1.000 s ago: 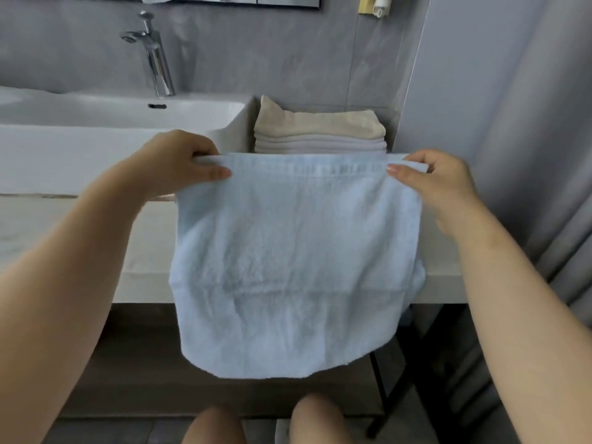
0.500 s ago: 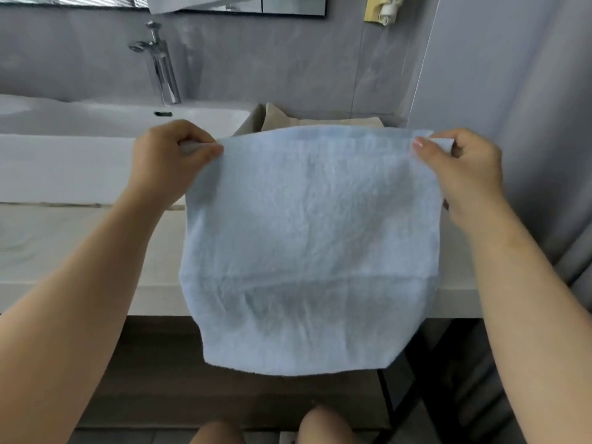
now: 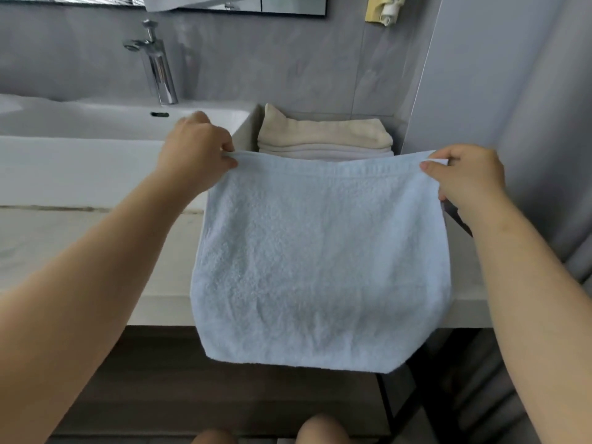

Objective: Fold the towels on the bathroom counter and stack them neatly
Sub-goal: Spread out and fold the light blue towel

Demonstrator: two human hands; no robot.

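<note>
A light blue towel (image 3: 323, 261) hangs flat in the air in front of the counter, doubled over, with its lower edge below the counter's front. My left hand (image 3: 195, 149) pinches its top left corner. My right hand (image 3: 464, 174) pinches the top right corner. Behind the towel's top edge sits a stack of folded towels (image 3: 323, 139) on the counter against the wall, a beige one on top of pale ones.
A white basin (image 3: 96, 123) with a chrome tap (image 3: 157, 62) fills the left of the pale counter (image 3: 80, 245). A grey wall panel (image 3: 512, 91) stands close on the right. My knees show at the bottom edge.
The towel rose and covered most of the stack half a second ago. It has now come down and toward me, and the folded stack shows again above its top edge.
</note>
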